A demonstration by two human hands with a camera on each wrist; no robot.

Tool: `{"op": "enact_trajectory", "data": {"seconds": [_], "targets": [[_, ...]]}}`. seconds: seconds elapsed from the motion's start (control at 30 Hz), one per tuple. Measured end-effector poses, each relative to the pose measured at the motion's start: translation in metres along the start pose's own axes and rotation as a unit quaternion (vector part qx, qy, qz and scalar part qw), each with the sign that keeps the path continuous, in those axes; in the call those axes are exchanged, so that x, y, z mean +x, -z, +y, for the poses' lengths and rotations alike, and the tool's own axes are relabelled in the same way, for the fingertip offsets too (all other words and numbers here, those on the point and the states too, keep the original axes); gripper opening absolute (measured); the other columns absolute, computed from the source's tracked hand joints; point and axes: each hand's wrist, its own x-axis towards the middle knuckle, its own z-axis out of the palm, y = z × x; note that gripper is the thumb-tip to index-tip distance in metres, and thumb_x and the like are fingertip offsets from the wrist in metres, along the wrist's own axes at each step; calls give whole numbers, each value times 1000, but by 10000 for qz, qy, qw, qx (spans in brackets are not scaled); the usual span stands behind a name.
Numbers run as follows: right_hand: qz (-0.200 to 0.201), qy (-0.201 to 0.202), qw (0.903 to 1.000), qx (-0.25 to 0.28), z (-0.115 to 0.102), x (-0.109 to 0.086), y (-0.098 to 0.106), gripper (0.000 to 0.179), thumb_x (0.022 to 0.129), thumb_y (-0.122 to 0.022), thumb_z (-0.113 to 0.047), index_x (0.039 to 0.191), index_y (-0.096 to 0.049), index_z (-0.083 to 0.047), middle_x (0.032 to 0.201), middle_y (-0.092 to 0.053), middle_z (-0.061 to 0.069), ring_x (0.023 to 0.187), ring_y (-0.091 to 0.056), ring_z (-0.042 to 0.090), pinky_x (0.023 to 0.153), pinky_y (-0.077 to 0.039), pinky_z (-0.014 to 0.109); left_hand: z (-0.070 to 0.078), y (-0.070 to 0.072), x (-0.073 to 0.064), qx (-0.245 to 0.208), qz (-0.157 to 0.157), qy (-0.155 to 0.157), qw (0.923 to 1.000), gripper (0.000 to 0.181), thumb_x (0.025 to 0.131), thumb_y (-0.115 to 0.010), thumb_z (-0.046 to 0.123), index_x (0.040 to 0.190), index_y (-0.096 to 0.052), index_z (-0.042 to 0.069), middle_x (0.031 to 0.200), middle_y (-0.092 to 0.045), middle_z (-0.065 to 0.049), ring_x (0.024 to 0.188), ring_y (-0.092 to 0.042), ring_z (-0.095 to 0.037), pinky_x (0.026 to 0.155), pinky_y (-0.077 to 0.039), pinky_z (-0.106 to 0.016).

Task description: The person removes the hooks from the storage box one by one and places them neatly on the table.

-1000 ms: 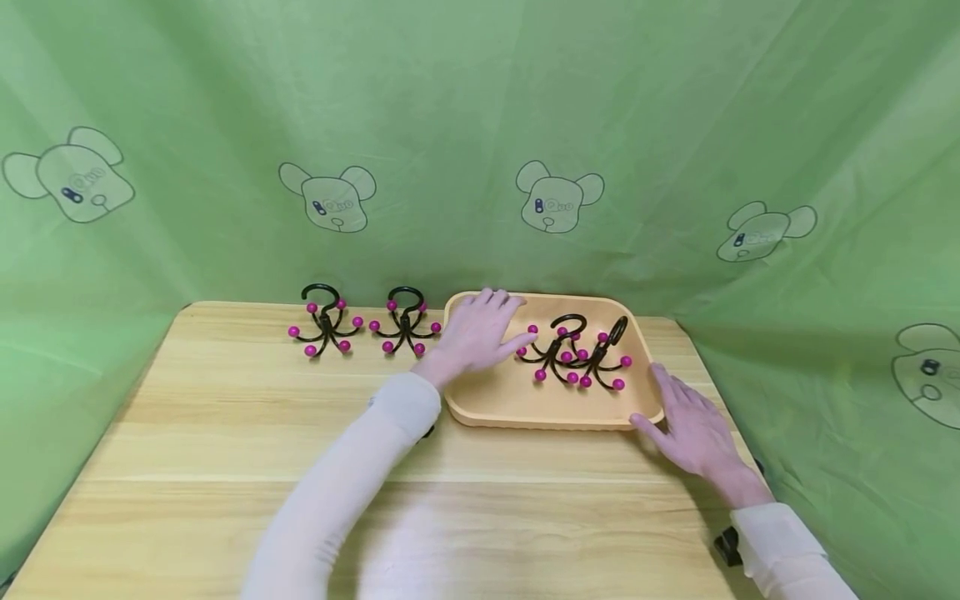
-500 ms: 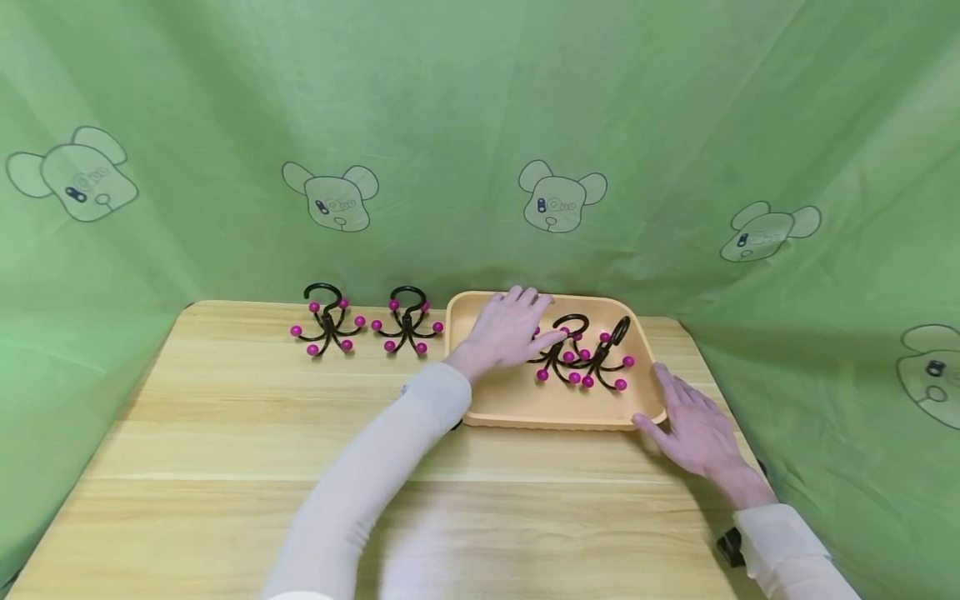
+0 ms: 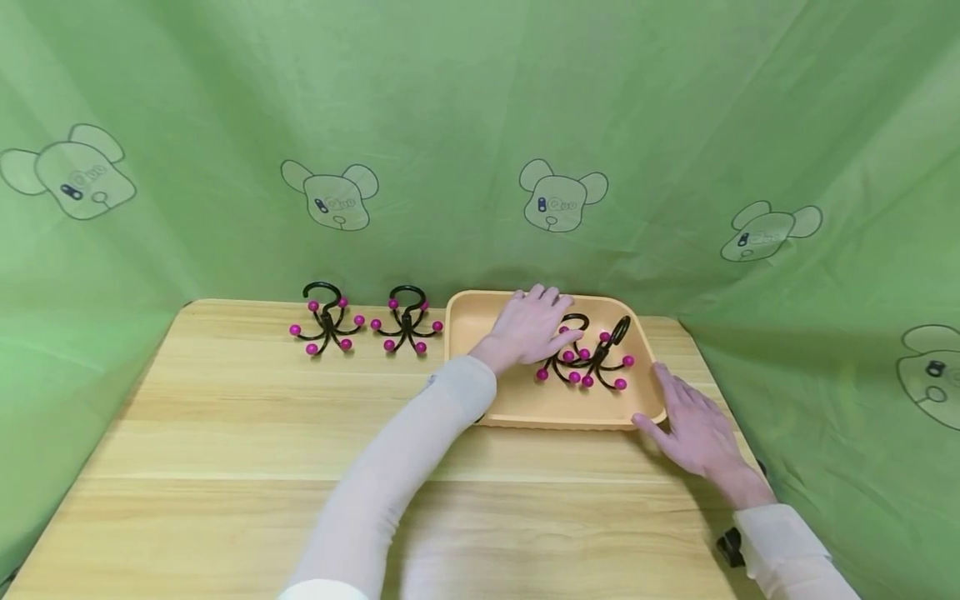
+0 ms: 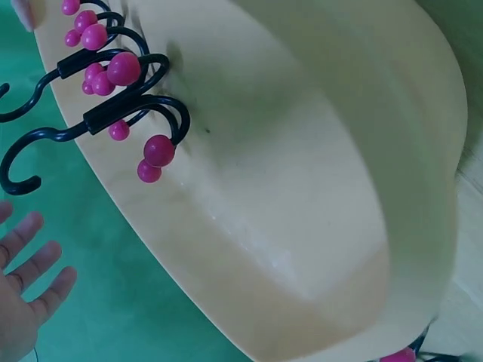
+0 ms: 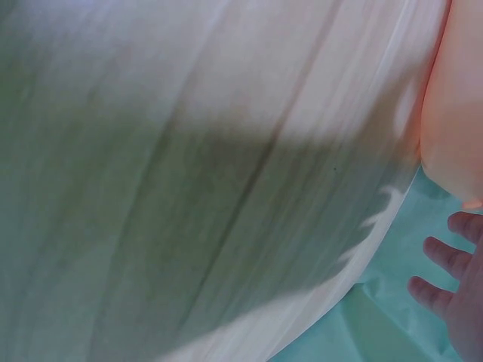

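Observation:
Two black multi-arm hooks with pink ball tips, the nearer-left hook (image 3: 553,365) and the right hook (image 3: 600,358), lie side by side in a pale orange tray (image 3: 517,414). My left hand (image 3: 528,327) hovers over the left hook with spread fingers, partly covering it. In the left wrist view, that hand (image 4: 26,294) appears beside the hook's curved top, holding nothing. At the tray's front right corner, my right hand (image 3: 693,425) rests with thumb and fingers extended against the rim. The right wrist view shows its fingers (image 5: 445,256) near the tray's side (image 5: 456,113).
Left of the tray, two matching hooks, one farther left (image 3: 327,323) and one nearer (image 3: 407,322), stand along the back of the wooden table (image 3: 225,433). A green curtain (image 3: 450,100) hangs behind and around the sides.
My left hand has moved right across the tray, from its left part to above the left hook. My right hand has stayed at the tray's corner, and the hooks have not moved.

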Motion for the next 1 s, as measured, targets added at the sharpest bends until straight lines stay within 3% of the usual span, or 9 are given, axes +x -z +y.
{"op": "enact_trajectory", "data": {"seconds": [0.33, 1.0], "targets": [[9, 39, 10000, 6, -1, -1, 1, 97, 102, -56, -59, 170, -8, -8, 169, -32, 28, 146, -42, 56, 119, -36, 69, 3, -7, 6, 184, 10, -89, 9998, 64, 109, -28, 67, 151, -48, 23, 147, -58, -2, 137, -55, -22, 110, -52, -41], [38, 57, 10000, 13, 1, -1, -1, 97, 102, -56, -59, 170, -10, -7, 169, -32, 28, 146, -42, 55, 119, -36, 69, 12, -9, 15, 14, 67, -25, 10000, 46, 112, -35, 53, 144, -51, 23, 144, -60, 0, 134, -57, -20, 107, -53, -38]]}}
